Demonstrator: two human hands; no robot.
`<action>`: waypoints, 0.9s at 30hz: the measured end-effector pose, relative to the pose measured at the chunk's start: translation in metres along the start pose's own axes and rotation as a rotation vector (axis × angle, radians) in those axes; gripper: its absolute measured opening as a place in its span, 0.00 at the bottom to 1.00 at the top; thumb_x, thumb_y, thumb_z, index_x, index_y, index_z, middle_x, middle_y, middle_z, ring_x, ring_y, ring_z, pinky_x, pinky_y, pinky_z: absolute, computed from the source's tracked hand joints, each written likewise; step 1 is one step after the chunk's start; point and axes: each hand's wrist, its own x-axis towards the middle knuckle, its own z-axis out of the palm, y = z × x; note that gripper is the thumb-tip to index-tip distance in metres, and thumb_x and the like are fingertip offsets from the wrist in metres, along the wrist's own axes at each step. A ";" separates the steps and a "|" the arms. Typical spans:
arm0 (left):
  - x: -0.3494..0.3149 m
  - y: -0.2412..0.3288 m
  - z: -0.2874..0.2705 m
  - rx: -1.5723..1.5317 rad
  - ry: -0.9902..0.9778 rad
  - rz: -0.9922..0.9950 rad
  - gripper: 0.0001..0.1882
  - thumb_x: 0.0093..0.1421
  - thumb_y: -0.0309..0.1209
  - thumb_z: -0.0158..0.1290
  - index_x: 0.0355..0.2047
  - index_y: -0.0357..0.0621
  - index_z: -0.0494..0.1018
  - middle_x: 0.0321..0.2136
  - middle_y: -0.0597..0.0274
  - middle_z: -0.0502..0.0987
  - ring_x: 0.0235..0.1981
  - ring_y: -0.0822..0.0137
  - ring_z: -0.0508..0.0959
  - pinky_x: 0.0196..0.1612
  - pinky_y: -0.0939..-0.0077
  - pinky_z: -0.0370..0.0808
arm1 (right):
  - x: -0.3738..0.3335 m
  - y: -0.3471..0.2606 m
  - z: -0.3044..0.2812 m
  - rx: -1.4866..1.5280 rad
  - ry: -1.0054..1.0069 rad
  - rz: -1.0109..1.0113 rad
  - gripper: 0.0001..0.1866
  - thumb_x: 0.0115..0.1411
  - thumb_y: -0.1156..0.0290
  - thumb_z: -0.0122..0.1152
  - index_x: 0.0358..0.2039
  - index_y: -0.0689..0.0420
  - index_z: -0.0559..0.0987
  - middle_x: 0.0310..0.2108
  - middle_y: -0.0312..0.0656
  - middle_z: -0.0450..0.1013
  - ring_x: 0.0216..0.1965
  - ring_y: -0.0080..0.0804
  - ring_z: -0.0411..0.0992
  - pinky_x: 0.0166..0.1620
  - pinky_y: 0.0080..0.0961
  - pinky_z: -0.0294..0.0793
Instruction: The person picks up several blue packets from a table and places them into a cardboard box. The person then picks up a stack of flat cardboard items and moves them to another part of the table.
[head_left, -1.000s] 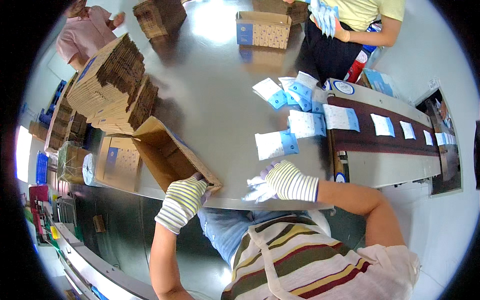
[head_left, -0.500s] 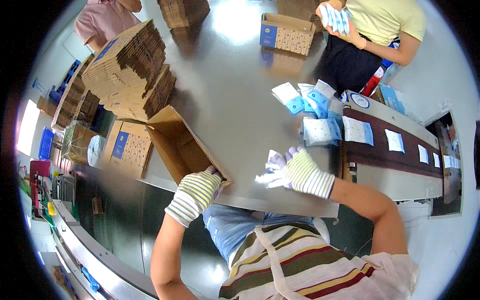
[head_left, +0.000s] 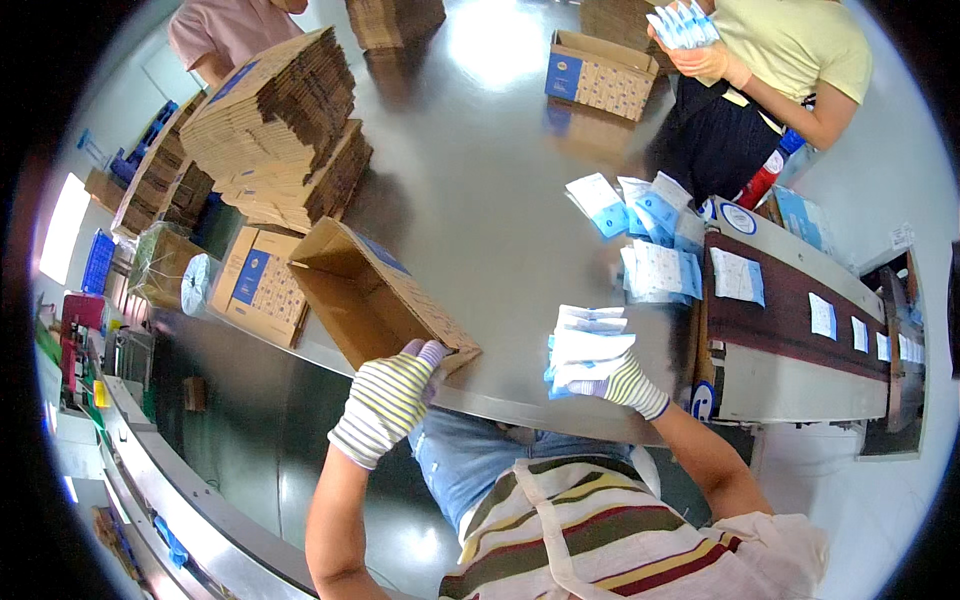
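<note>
My left hand (head_left: 390, 400), in a striped glove, grips the near edge of an open cardboard box (head_left: 365, 300) tilted on the metal table; its inside looks bare. In my right hand (head_left: 625, 385), gloved alike, is a bunch of white and blue packets (head_left: 590, 345), held a little above the table's near edge. The right fingers are partly hidden behind the packets. Beyond them lies a pile of similar packets (head_left: 660, 272) beside the end of the conveyor belt (head_left: 785, 340).
Stacks of flattened cartons (head_left: 270, 125) stand at the left, with a folded carton (head_left: 262, 285) below. Another open box (head_left: 600, 80) sits at the far side. A person (head_left: 800, 60) at the far right holds several packets. More packets (head_left: 738, 275) ride the brown belt.
My right hand has turned, and its bunch of packets now shows upright and fanned. The box in my left hand has shifted slightly. The view has moved a little.
</note>
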 end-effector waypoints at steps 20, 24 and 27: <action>-0.007 0.040 -0.015 0.101 0.150 0.247 0.12 0.58 0.35 0.49 0.38 0.41 0.73 0.30 0.51 0.76 0.33 0.51 0.76 0.38 0.63 0.73 | 0.152 -0.102 0.095 -1.356 -0.328 -0.322 0.37 0.47 0.43 0.57 0.51 0.58 0.69 0.46 0.47 0.72 0.52 0.41 0.68 0.64 0.46 0.46; 0.047 -0.004 -0.057 -0.044 0.498 -0.052 0.10 0.58 0.31 0.45 0.37 0.41 0.73 0.30 0.48 0.76 0.30 0.45 0.75 0.36 0.61 0.73 | 0.149 -0.147 0.110 -1.393 -0.610 -0.084 0.37 0.50 0.46 0.56 0.54 0.59 0.68 0.51 0.50 0.69 0.56 0.42 0.63 0.64 0.48 0.46; 0.076 -0.058 -0.019 0.096 -0.207 -0.206 0.16 0.59 0.37 0.44 0.34 0.38 0.75 0.31 0.44 0.77 0.37 0.46 0.76 0.40 0.58 0.72 | 0.141 -0.104 0.099 -1.332 -0.396 -0.428 0.38 0.44 0.43 0.61 0.50 0.58 0.72 0.50 0.49 0.69 0.55 0.45 0.64 0.64 0.49 0.46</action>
